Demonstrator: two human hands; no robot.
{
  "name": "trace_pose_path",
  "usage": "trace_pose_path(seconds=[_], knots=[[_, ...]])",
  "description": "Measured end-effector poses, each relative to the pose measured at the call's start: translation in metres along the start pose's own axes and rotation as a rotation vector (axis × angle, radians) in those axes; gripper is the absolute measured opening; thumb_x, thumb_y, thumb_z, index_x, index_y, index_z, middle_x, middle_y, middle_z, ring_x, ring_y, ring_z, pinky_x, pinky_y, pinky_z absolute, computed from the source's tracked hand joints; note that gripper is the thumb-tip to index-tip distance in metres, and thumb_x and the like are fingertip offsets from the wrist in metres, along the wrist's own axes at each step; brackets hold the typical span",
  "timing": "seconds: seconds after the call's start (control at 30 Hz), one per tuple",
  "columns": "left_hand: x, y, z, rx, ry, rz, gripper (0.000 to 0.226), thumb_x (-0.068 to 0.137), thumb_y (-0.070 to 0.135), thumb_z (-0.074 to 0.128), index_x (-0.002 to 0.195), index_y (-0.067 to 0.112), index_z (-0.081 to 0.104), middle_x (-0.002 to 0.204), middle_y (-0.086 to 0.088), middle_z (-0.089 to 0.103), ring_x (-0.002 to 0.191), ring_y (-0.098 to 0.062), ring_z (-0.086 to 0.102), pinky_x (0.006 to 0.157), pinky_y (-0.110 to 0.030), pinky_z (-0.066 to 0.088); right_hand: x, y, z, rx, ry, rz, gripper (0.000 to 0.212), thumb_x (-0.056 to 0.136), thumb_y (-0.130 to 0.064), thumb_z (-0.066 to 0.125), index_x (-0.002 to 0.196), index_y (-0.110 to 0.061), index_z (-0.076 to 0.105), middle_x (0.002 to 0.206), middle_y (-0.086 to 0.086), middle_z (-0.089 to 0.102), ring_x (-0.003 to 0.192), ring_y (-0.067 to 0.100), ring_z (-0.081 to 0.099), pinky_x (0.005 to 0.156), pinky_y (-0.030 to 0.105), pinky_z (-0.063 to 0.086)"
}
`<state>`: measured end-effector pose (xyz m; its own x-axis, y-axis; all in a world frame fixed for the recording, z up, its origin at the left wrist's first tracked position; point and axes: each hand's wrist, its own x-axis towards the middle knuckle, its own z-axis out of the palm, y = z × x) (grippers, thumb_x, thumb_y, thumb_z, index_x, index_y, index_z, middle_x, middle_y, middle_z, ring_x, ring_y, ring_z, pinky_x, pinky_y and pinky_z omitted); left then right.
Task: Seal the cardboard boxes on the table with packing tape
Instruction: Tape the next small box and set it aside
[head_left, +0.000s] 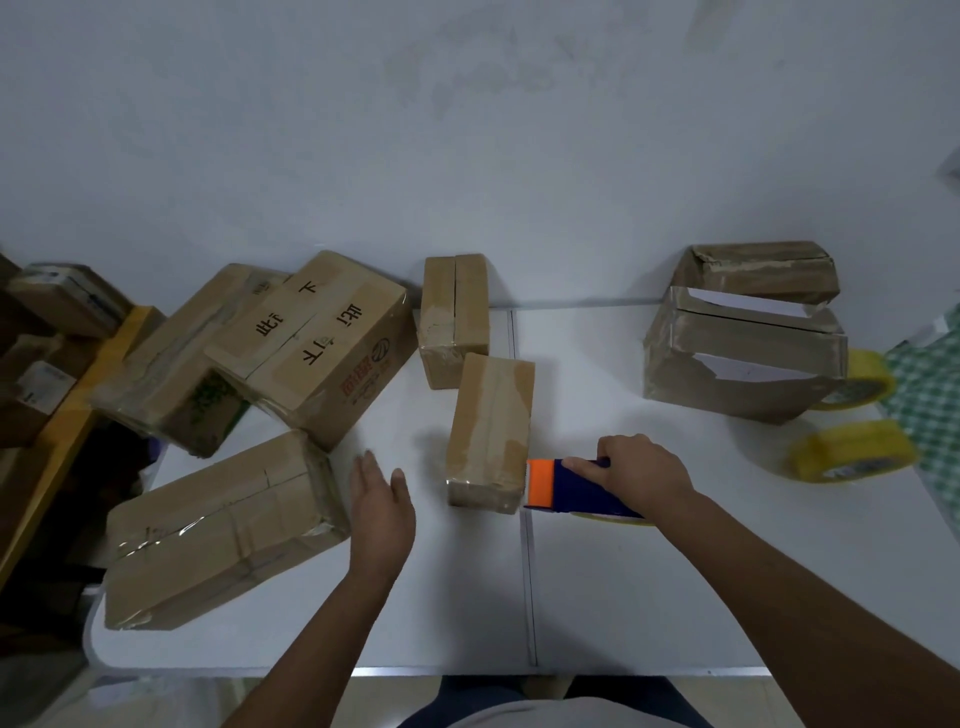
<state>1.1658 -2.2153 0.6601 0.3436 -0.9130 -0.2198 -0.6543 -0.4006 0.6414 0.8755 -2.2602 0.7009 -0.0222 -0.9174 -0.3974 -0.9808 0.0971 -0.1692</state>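
My right hand (636, 475) grips the blue and orange tape gun (563, 486) beside the small box (491, 431) in the middle of the white bench (649, 587). My left hand (382, 512) hangs flat, fingers apart, holding nothing.

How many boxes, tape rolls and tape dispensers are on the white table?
Boxes: 7, namely the printed box, the one under it, the near-left box, two small ones in the middle, and two stacked at the right.
Yellow tape rolls: 2.
Dispenser: 1, gripped by the right hand.
Total: 10.
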Motion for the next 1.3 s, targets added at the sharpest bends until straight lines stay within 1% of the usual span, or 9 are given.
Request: trace_pose_path(seconds=[0.07,0.13,0.27,0.37,0.47,0.53,0.67,0.83,1.3], knots=[[-0.010,0.006,-0.003,0.093,0.008,0.459,0.050,0.107,0.027,0.032,0.156,0.016,0.026,0.163,-0.001,0.021,0.150,-0.016,0.020,0.120,-0.037,0.022,0.001,0.001,0.001,-0.006,0.003,-0.001,0.060,0.088,-0.072,0.041,0.099,-0.017,0.063,0.088,0.000,0.064,0.077,0.016,0.059,0.067,0.026,0.044],[-0.010,0.004,0.005,0.312,-0.205,0.829,0.051,0.107,0.025,0.031,0.157,0.025,0.021,0.162,0.009,0.015,0.151,-0.006,0.009,0.123,-0.032,0.011,0.001,0.000,0.003,-0.006,-0.002,-0.006,0.060,0.089,-0.071,0.040,0.101,-0.017,0.063,0.094,0.002,0.068,0.077,0.016,0.059,0.070,0.026,0.047],[0.004,-0.016,0.017,0.604,-0.405,0.963,0.059,0.108,0.024,0.034,0.159,0.029,0.005,0.165,0.010,-0.002,0.151,-0.008,-0.009,0.124,-0.034,0.000,0.001,-0.002,0.006,0.011,-0.007,-0.007,0.059,0.090,-0.070,0.040,0.104,-0.017,0.063,0.100,0.003,0.069,0.078,0.016,0.059,0.074,0.027,0.050],[0.020,-0.009,0.008,0.580,-0.381,1.041,0.049,0.106,0.039,0.027,0.153,0.029,0.034,0.160,0.007,0.031,0.149,-0.016,0.027,0.120,-0.037,0.026,0.000,-0.001,0.007,0.029,-0.004,-0.008,0.059,0.090,-0.069,0.039,0.105,-0.017,0.063,0.101,0.003,0.070,0.079,0.016,0.061,0.075,0.026,0.050],[0.042,0.024,0.012,0.534,-0.324,1.183,0.035,0.099,0.027,0.052,0.133,0.023,0.060,0.139,0.002,0.057,0.126,-0.020,0.054,0.106,-0.039,0.043,-0.001,-0.001,0.008,0.046,-0.006,-0.012,0.060,0.090,-0.070,0.039,0.103,-0.017,0.064,0.097,0.003,0.069,0.079,0.016,0.062,0.074,0.027,0.050],[0.052,0.050,0.029,0.585,-0.397,1.193,0.047,0.100,0.022,0.054,0.146,0.019,0.047,0.155,-0.001,0.040,0.144,-0.020,0.034,0.120,-0.039,0.026,-0.002,0.000,0.008,0.062,-0.004,-0.009,0.060,0.089,-0.070,0.039,0.100,-0.016,0.066,0.093,0.003,0.068,0.079,0.017,0.063,0.072,0.027,0.050],[0.058,0.062,0.060,0.663,-0.457,1.038,0.058,0.106,0.046,0.010,0.159,0.021,0.011,0.166,0.006,-0.003,0.152,-0.011,-0.009,0.124,-0.042,0.001,-0.003,0.007,0.009,0.100,-0.015,-0.007,0.059,0.089,-0.070,0.041,0.095,-0.017,0.066,0.089,0.002,0.068,0.077,0.016,0.063,0.073,0.028,0.052],[0.059,0.051,0.063,0.722,-0.411,1.043,0.061,0.103,0.050,-0.005,0.159,0.025,-0.003,0.166,0.006,-0.011,0.151,-0.011,-0.015,0.124,-0.044,0.000,-0.002,0.017,0.016,0.177,-0.058,-0.005,0.061,0.088,-0.071,0.040,0.089,-0.016,0.066,0.084,0.002,0.068,0.074,0.015,0.064,0.073,0.030,0.053],[0.060,0.051,0.063,0.742,-0.381,1.086,0.060,0.106,0.045,-0.002,0.159,0.019,0.002,0.167,0.001,-0.003,0.153,-0.014,-0.010,0.124,-0.043,0.004,-0.012,0.045,0.014,0.231,-0.061,-0.068,0.060,0.088,-0.071,0.043,0.085,-0.015,0.063,0.078,0.002,0.065,0.070,0.016,0.062,0.065,0.028,0.048]])
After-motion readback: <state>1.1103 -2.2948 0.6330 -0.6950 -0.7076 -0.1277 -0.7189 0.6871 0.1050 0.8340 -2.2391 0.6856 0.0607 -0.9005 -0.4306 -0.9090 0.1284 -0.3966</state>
